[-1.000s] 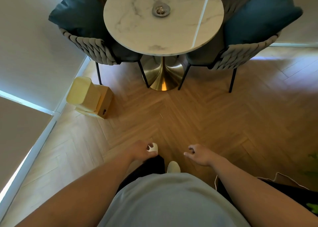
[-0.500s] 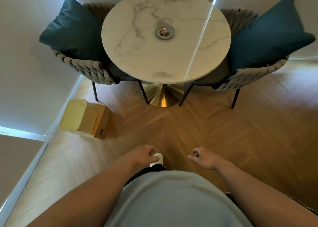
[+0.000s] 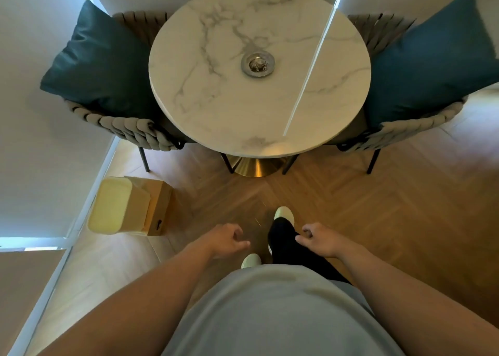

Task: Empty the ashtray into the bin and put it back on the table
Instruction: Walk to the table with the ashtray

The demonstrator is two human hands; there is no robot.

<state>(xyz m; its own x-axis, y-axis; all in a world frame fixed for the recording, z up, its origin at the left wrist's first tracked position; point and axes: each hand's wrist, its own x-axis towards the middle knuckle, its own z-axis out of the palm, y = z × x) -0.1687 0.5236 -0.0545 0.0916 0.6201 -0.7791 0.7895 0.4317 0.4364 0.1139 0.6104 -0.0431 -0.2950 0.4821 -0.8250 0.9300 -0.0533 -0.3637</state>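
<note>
A round metal ashtray [image 3: 258, 64] with ash and butts in it sits near the middle of a round white marble table [image 3: 216, 107]. On the floor to the left, by the wall, stands a pale yellow bin [image 3: 118, 205] with a brown side. My left hand [image 3: 225, 240] and my right hand [image 3: 318, 239] hang low over the floor, well short of the table. Both hold nothing, fingers loosely curled and apart.
Two woven grey chairs with dark teal cushions [image 3: 97, 61] [image 3: 429, 61] flank the table. A gold pedestal base [image 3: 255, 166] holds the table up. White walls close the left side. My feet in pale shoes [image 3: 284, 214] stand on the herringbone wood floor.
The table and ashtray have come nearer and lower in view as I step forward. My right foot has moved ahead. Both hands stay empty at my sides.
</note>
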